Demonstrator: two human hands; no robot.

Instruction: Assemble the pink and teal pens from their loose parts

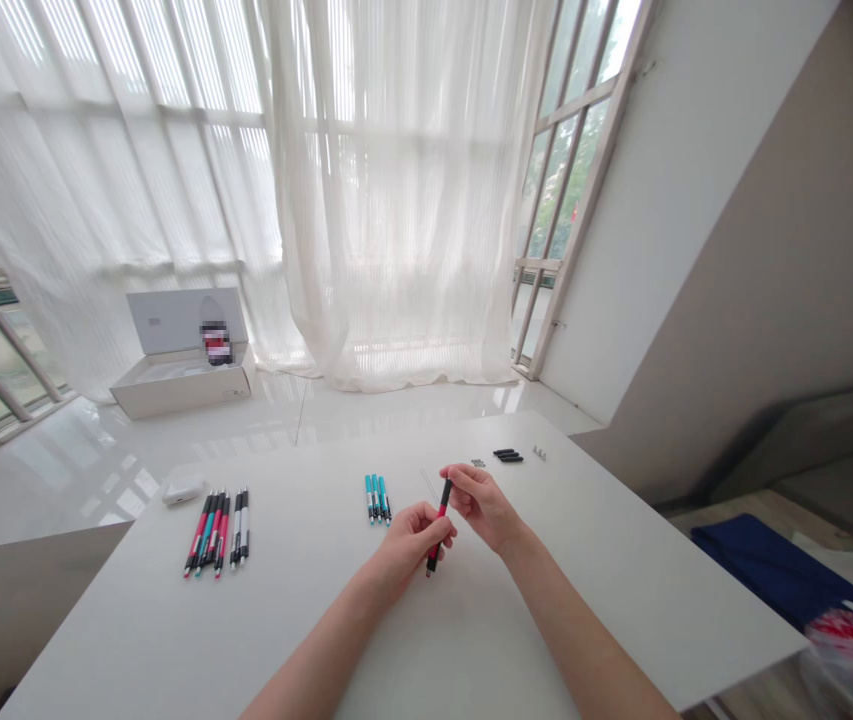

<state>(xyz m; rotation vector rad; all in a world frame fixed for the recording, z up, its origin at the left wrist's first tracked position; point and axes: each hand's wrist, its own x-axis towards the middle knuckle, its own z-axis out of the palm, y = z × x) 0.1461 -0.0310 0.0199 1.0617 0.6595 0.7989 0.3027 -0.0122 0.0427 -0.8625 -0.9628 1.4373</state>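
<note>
Over the middle of a white table point(306, 620), both my hands hold one red and black pen point(439, 528). My left hand point(411, 540) is closed round its lower half. My right hand point(480, 498) pinches its upper black end. Just left of my hands lie three teal pens point(376, 498) side by side. A thin clear refill point(430, 485) lies behind my hands.
A row of several red, teal and black pens point(217, 530) lies at the table's left. Small black parts point(508, 456) and tiny metal pieces point(539, 453) sit at the far edge. A white case point(182, 489) rests on the floor, an open white box point(184, 370) beyond. Blue cloth point(771, 570) lies right.
</note>
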